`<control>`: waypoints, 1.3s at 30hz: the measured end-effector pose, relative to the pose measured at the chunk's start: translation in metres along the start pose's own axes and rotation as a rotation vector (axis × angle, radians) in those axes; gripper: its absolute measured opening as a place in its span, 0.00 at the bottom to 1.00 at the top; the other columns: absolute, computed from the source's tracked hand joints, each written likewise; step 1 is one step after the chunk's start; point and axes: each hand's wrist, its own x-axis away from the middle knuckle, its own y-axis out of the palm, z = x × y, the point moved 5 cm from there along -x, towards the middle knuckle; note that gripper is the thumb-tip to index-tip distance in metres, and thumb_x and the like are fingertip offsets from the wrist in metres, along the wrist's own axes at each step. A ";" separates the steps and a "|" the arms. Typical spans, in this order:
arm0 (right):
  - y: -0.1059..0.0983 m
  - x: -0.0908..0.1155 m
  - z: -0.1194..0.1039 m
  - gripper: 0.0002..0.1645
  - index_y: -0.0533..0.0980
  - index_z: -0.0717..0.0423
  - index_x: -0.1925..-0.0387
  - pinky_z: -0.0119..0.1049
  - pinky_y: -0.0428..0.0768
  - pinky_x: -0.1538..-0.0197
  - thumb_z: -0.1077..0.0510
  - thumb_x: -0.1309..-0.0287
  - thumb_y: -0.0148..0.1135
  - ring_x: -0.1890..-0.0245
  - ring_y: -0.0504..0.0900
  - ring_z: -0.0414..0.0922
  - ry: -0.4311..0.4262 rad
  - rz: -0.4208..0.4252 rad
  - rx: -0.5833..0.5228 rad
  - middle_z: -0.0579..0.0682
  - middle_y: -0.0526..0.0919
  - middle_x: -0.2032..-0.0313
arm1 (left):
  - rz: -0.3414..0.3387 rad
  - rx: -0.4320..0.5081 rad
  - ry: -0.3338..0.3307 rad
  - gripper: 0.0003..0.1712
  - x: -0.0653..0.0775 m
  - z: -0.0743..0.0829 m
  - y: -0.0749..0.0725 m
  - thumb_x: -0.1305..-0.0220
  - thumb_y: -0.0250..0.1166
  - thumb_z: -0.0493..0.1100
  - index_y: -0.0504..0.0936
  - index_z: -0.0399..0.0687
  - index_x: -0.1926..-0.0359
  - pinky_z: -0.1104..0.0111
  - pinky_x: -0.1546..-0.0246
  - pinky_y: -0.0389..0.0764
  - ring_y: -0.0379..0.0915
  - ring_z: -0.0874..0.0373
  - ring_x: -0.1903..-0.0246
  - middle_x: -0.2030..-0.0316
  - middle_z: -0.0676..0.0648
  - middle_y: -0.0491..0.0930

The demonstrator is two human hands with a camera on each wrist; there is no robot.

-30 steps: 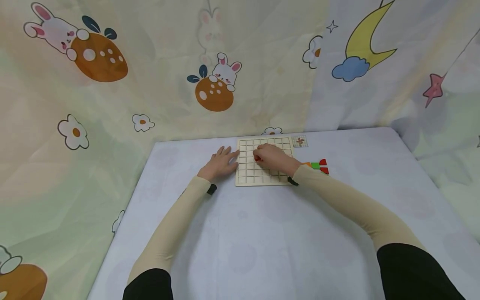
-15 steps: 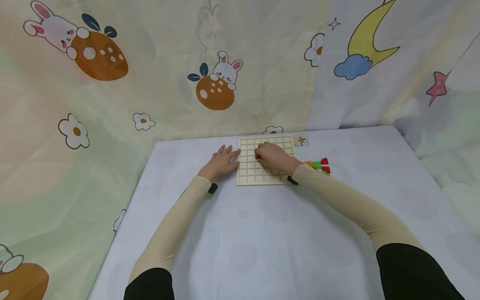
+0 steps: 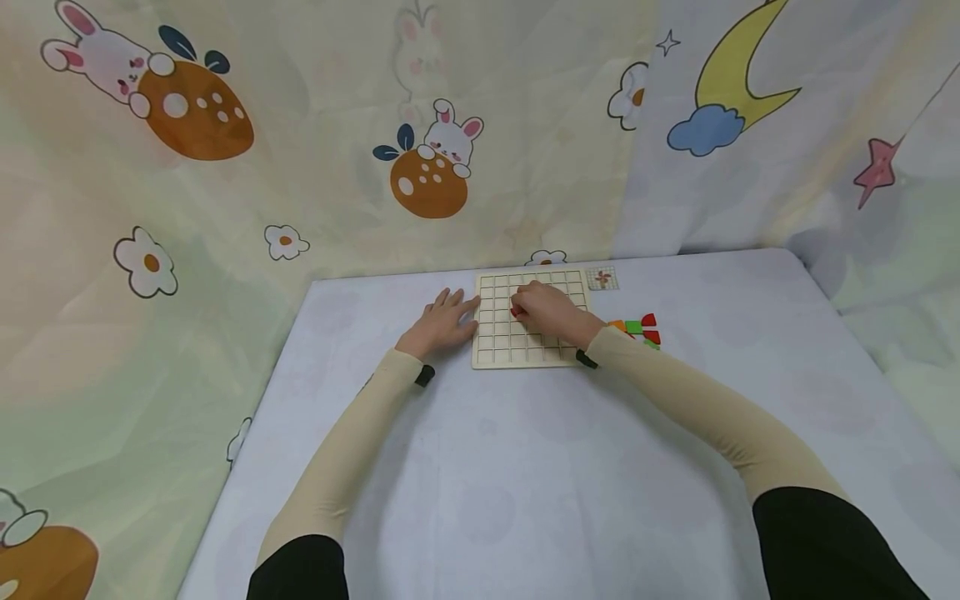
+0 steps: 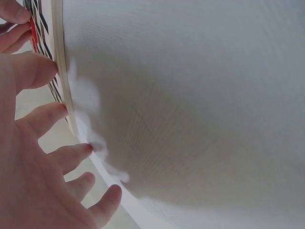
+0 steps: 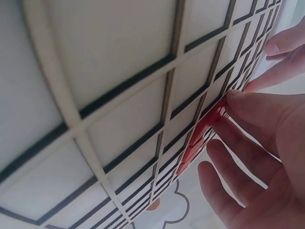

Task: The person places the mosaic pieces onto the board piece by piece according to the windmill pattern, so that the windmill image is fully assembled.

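A pale wooden grid board (image 3: 495, 356) lies near the far edge of the white table. My left hand (image 3: 441, 323) has its fingers spread on the table beside the board, thumb and forefinger touching its left edge. Above the grid, my right hand (image 3: 553, 313) pinches a small red piece (image 5: 206, 125) between thumb and forefinger, at the cells. Another red patch (image 5: 189, 156) shows just beyond it in the right wrist view; whether it is a separate piece is hard to tell. The right hand and wrist hide part of the board in the head view.
Right of the board lie loose pieces: an orange piece (image 3: 617, 325), a green square (image 3: 633, 327), two red ones (image 3: 649, 319) and a partly covered green piece (image 3: 652, 343). A small pattern card (image 3: 602, 278) sits by the board's far right corner. A printed cloth (image 3: 322, 167) hangs behind.
My right hand stays at nearly the same place on the board, fingers shifting only slightly at the red piece. The left hand has not moved. The whole head view has drifted a little.
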 end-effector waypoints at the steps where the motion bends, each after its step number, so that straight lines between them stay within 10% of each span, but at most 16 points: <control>1: 0.000 0.000 0.000 0.06 0.79 0.53 0.71 0.39 0.76 0.62 0.62 0.36 0.63 0.64 0.77 0.48 -0.004 0.003 0.001 0.49 0.81 0.67 | 0.000 0.000 0.000 0.35 0.000 0.000 0.000 0.24 0.46 0.61 0.52 0.65 0.20 0.42 0.23 0.44 0.28 0.42 0.20 0.19 0.44 0.41; 28: -0.006 0.016 -0.006 0.07 0.82 0.57 0.58 0.40 0.80 0.55 0.60 0.34 0.63 0.60 0.78 0.48 -0.004 -0.001 -0.016 0.53 0.81 0.59 | 0.010 -0.007 -0.009 0.35 -0.001 0.001 0.001 0.24 0.46 0.61 0.53 0.64 0.21 0.41 0.23 0.44 0.29 0.42 0.20 0.19 0.45 0.42; 39: -0.017 0.063 0.015 0.12 0.82 0.60 0.52 0.46 0.81 0.48 0.60 0.35 0.64 0.51 0.79 0.52 0.029 0.001 -0.172 0.55 0.83 0.52 | 0.018 -0.018 -0.004 0.35 0.001 0.004 0.000 0.24 0.45 0.60 0.53 0.64 0.20 0.40 0.24 0.45 0.29 0.42 0.20 0.19 0.44 0.43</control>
